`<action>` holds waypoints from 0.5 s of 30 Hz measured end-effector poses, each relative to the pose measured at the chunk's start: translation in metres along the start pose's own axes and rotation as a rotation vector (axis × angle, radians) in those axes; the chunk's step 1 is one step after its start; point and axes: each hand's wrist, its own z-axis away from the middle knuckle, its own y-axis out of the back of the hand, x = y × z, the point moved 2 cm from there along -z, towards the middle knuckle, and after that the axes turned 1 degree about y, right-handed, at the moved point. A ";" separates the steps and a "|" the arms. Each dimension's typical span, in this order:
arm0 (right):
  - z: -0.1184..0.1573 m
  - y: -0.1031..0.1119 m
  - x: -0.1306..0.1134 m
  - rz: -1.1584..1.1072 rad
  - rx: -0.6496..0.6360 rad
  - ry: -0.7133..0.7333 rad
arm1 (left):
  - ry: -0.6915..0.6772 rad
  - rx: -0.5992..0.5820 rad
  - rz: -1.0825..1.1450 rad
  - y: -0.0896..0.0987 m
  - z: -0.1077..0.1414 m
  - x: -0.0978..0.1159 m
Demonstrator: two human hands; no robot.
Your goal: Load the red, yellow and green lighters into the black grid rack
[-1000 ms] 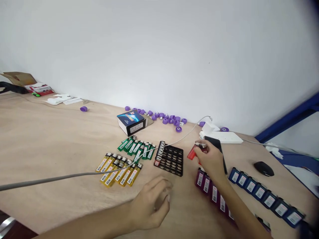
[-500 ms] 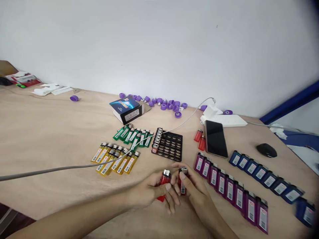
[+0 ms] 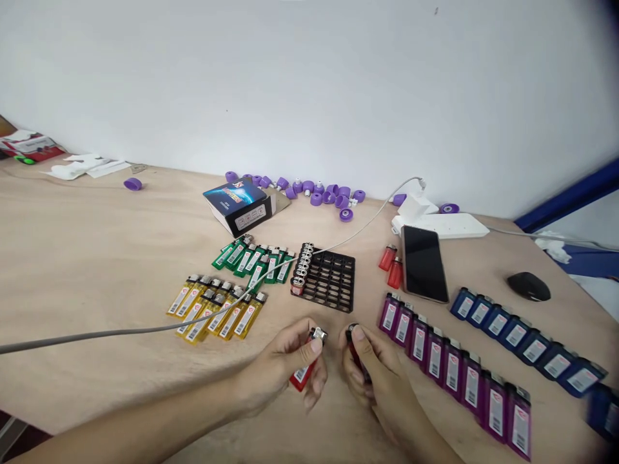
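Note:
My left hand [image 3: 285,367] is closed around a red lighter [image 3: 300,377], its metal top pointing up beside the thumb. In my right hand [image 3: 377,367] a second, darker red lighter [image 3: 355,353] is gripped, mostly covered by fingers, with the thumb at its top. Both hands are above the table in front of a black grid tray [image 3: 333,280]. Several lighters stand upright in the tray's left column, their metal tops in a row [image 3: 304,261]. Two red lighters [image 3: 394,273] lie right of the tray.
Yellow lighters [image 3: 191,296] and green lighters [image 3: 255,258] lie left, crossed by a grey cable [image 3: 120,333]. Purple lighters [image 3: 452,361] and blue lighters [image 3: 512,332] line the right, near a phone [image 3: 424,264] and mouse [image 3: 529,286]. Behind are a box [image 3: 236,203], purple caps [image 3: 331,193] and a power strip [image 3: 449,225].
My hands have moved apart, the left one shifting left with its red lighter. My right hand has turned and its fingers cover more of the darker lighter. The view has shifted slightly.

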 end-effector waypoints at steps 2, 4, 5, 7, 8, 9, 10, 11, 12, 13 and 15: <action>0.000 0.000 0.002 0.026 -0.022 0.004 | -0.002 -0.020 -0.024 0.000 0.000 0.000; -0.001 0.000 0.005 0.072 -0.043 0.022 | 0.009 0.007 -0.033 -0.001 0.001 0.001; -0.001 0.000 0.006 0.098 -0.048 0.037 | 0.010 0.028 -0.043 -0.001 0.001 0.002; -0.001 0.001 0.008 0.137 -0.042 0.059 | -0.006 0.076 -0.083 -0.002 0.002 0.004; -0.001 0.001 0.009 0.147 -0.039 0.061 | -0.015 0.099 -0.106 -0.003 0.003 0.005; -0.001 0.001 0.009 0.151 -0.040 0.060 | -0.019 0.120 -0.125 -0.003 0.003 0.005; 0.000 0.001 0.009 0.153 -0.042 0.058 | -0.021 0.140 -0.135 -0.003 0.003 0.006; 0.000 0.001 0.008 0.153 -0.047 0.055 | -0.019 0.152 -0.136 -0.003 0.003 0.006; 0.000 0.000 0.007 0.153 -0.052 0.053 | -0.011 0.154 -0.128 -0.003 0.003 0.005; 0.001 -0.001 0.005 0.150 -0.055 0.048 | 0.003 0.149 -0.118 -0.002 0.003 0.005; 0.002 -0.002 0.002 0.142 -0.042 0.020 | 0.038 0.145 -0.097 -0.002 0.003 0.005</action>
